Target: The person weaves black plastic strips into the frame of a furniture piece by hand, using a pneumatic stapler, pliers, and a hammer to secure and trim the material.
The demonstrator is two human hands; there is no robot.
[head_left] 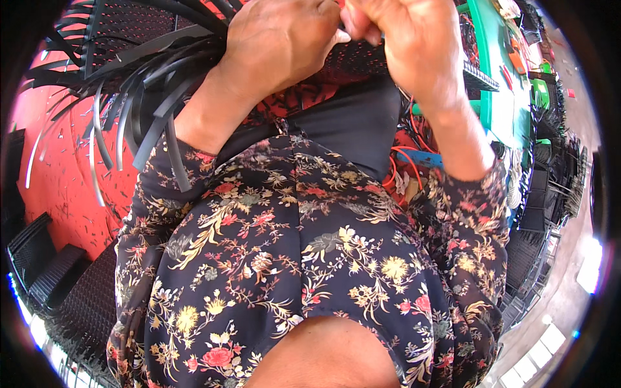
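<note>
Both my hands are at the top edge of the view, close together, over dark woven work. My left hand (278, 45) is closed, its fingers curled under and its thumb pointing toward the right hand. My right hand (417, 45) is closed too, with its fingertips drawn together in a pinch. What lies in their fingers is hidden or too small to make out. Beside my left hand, long loose black strips (152, 90) fan out to the left. Below my hands, part of a black woven panel (356, 58) shows above my lap.
A red floor (65, 174) is littered with black scraps. To the right stands a green-edged table (482, 39), with orange-red cords (414, 165) beneath it. Black woven goods (65, 271) are stacked at lower left, and more dark pieces (540, 200) stand along the right.
</note>
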